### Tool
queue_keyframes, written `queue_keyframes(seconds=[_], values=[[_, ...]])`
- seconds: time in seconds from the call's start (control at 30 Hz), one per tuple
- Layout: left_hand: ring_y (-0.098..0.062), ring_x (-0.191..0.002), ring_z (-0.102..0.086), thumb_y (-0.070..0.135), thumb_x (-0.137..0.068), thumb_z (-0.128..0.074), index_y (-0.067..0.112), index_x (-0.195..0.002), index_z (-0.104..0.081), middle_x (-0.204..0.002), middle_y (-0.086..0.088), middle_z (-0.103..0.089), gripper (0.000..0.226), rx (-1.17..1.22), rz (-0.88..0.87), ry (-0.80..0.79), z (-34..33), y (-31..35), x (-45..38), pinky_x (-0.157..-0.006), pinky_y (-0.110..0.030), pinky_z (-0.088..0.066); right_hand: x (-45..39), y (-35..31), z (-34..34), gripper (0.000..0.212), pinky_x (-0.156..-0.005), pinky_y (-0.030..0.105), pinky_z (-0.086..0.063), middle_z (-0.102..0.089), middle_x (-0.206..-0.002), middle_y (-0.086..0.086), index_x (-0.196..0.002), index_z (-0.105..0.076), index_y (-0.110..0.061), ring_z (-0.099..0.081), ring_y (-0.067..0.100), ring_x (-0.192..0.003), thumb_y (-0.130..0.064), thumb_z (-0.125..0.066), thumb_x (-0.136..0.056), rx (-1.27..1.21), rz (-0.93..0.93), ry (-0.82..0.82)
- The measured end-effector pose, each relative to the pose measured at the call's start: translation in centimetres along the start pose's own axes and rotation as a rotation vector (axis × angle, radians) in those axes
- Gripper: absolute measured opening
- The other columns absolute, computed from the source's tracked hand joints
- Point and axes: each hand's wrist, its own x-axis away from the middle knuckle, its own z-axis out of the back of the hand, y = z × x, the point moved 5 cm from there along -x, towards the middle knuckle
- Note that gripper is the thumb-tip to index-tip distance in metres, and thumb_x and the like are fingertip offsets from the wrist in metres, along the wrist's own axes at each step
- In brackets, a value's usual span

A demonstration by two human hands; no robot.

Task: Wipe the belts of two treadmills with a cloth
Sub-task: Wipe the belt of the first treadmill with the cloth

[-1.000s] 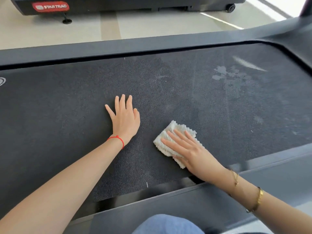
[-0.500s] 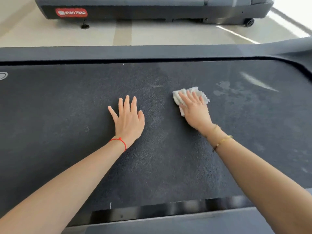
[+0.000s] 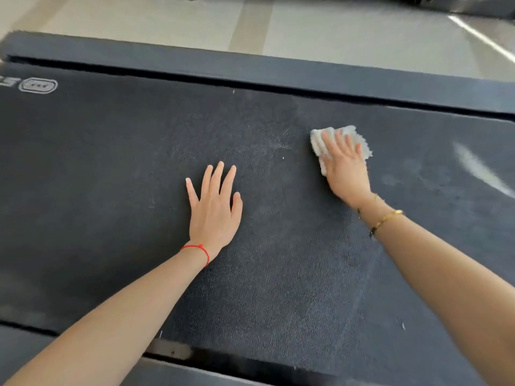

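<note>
Keep your right hand (image 3: 347,168) flat on the cloth (image 3: 341,140), sweep toward the smudges at right of frame, left hand (image 3: 214,210) flat, bracing the belt (image 3: 111,190).

Bright daylight, soft motion blur — edges bowed

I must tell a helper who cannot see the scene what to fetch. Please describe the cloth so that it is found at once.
Find the wide dark treadmill belt. On its far right part, the right hand presses flat on the cloth. It is small, white and fluffy, the only pale soft thing on the belt; the left hand rests on bare belt.
</note>
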Motion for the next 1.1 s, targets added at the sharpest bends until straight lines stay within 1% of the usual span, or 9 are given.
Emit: queue_keyframes(seconds=[0.1, 0.17, 0.33, 0.43, 0.63, 0.73, 0.93, 1.03, 1.1], values=[[-0.021, -0.152, -0.012, 0.038, -0.101, -0.024, 0.025, -0.156, -0.021, -0.163, -0.001, -0.02, 0.057, -0.032, 0.006, -0.012, 0.0, 0.0, -0.2, -0.119, -0.063, -0.01, -4.0, -0.4, 0.1, 0.045, -0.113, 0.05, -0.018, -0.032, -0.152, 0.017, -0.147, -0.033, -0.011, -0.027, 0.041, -0.139, -0.019, -0.036, -0.103, -0.022, -0.081, 0.02], [-0.022, -0.152, -0.012, 0.038, -0.101, -0.024, 0.025, -0.156, -0.022, -0.163, -0.002, -0.021, 0.057, -0.033, 0.007, -0.012, 0.1, 0.1, -0.5, -0.119, -0.063, -0.011, -5.2, -2.6, -0.5, 0.049, -0.117, 0.052, -0.014, -0.027, -0.156, 0.017, -0.15, -0.029, -0.013, -0.022, 0.039, -0.144, -0.02, -0.037, -0.103, -0.014, -0.051, 0.022], [-0.021, -0.152, -0.012, 0.038, -0.1, -0.026, 0.024, -0.155, -0.024, -0.162, -0.001, -0.022, 0.057, -0.033, 0.003, 0.004, 0.1, 0.1, -0.6, -0.119, -0.063, -0.01, -2.9, -8.1, -2.0, 0.049, -0.117, 0.049, -0.017, -0.032, -0.156, 0.01, -0.149, -0.034, -0.016, -0.027, 0.036, -0.143, -0.016, -0.042, -0.101, -0.05, 0.27, -0.027], [-0.021, -0.152, -0.011, 0.039, -0.1, -0.025, 0.024, -0.155, -0.024, -0.163, -0.001, -0.021, 0.057, -0.032, 0.003, 0.016, 0.1, 0.0, -0.7, -0.119, -0.063, -0.01, -3.2, -6.7, -1.6, 0.047, -0.115, 0.049, -0.021, -0.038, -0.152, 0.014, -0.147, -0.037, -0.012, -0.031, 0.037, -0.141, -0.015, -0.044, -0.101, -0.038, 0.374, 0.008], [-0.021, -0.152, -0.012, 0.04, -0.099, -0.021, 0.024, -0.155, -0.025, -0.162, -0.002, -0.022, 0.059, -0.015, -0.004, 0.041, -0.1, -0.1, -0.9, -0.119, -0.064, -0.009, -10.3, -0.9, -0.6, 0.044, -0.109, 0.053, -0.025, -0.04, -0.144, 0.015, -0.143, -0.037, -0.009, -0.034, 0.036, -0.133, -0.018, -0.037, -0.1, 0.013, 0.014, 0.086], [-0.022, -0.152, -0.012, 0.04, -0.098, -0.022, 0.024, -0.155, -0.025, -0.162, -0.002, -0.023, 0.059, -0.012, 0.0, 0.057, -0.2, -0.2, -0.8, -0.119, -0.064, -0.009, -10.8, -3.1, -1.1, 0.043, -0.111, 0.052, -0.023, -0.037, -0.147, 0.014, -0.142, -0.036, -0.01, -0.029, 0.034, -0.138, -0.017, -0.037, -0.099, 0.05, 0.033, 0.041], [-0.02, -0.152, -0.012, 0.037, -0.099, -0.029, 0.025, -0.154, -0.028, -0.162, -0.001, -0.024, 0.056, 0.015, 0.006, 0.054, -0.3, -0.4, -0.8, -0.119, -0.064, -0.007, -1.7, -8.8, -1.1, 0.048, -0.108, 0.052, -0.028, -0.043, -0.144, 0.016, -0.142, -0.041, -0.007, -0.031, 0.039, -0.139, -0.003, -0.045, -0.095, -0.012, 0.451, 0.013], [-0.02, -0.152, -0.013, 0.035, -0.1, -0.034, 0.024, -0.153, -0.03, -0.161, -0.001, -0.026, 0.054, 0.041, 0.005, 0.066, -0.1, -0.6, -0.8, -0.119, -0.064, -0.006, 3.3, -6.6, -0.7, 0.048, -0.113, 0.047, -0.021, -0.04, -0.151, 0.015, -0.147, -0.04, -0.01, -0.032, 0.038, -0.141, -0.008, -0.045, -0.099, -0.099, 0.441, -0.022], [-0.02, -0.151, -0.015, 0.034, -0.1, -0.036, 0.023, -0.152, -0.032, -0.16, -0.002, -0.028, 0.053, 0.067, 0.004, 0.077, 0.0, -0.6, -0.8, -0.119, -0.064, -0.005, 4.2, -3.8, -0.5, 0.048, -0.117, 0.047, -0.018, -0.035, -0.155, 0.012, -0.15, -0.035, -0.014, -0.026, 0.037, -0.145, -0.012, -0.042, -0.103, -0.101, 0.29, -0.007]])
